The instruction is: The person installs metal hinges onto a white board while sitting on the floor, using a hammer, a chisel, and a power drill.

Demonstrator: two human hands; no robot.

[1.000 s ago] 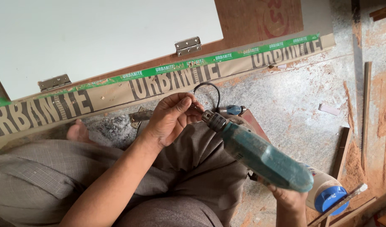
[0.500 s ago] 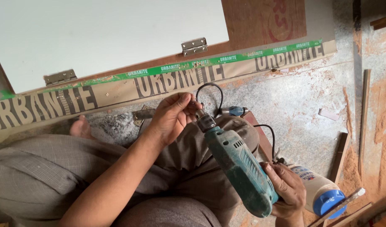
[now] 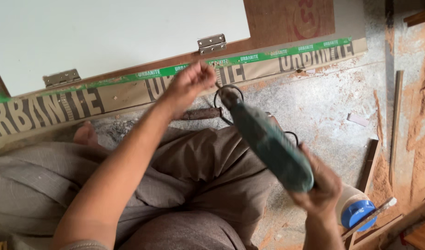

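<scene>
My right hand [image 3: 316, 187] grips the rear of a green power drill [image 3: 268, 141], which points up and away towards a taped board. My left hand [image 3: 190, 83] is raised by the drill's nose, fingers pinched together at the chuck [image 3: 227, 97]; motion blur hides what they hold. A black cord [image 3: 226, 92] loops beside the drill's front. I sit on the floor with my grey-trousered legs [image 3: 175, 185] under both arms.
A white panel [image 3: 106, 32] with two metal hinges [image 3: 211, 43] lies ahead, edged by brown cardboard with green tape [image 3: 277, 51]. A wooden-handled tool [image 3: 201, 113] lies on the dusty floor. A white bottle with a blue cap [image 3: 356, 210] and wooden strips [image 3: 397, 115] are at right.
The drill has swung so its nose points further up and left. My left hand rose with it towards the cardboard edge. My right hand moved up along the drill's rear.
</scene>
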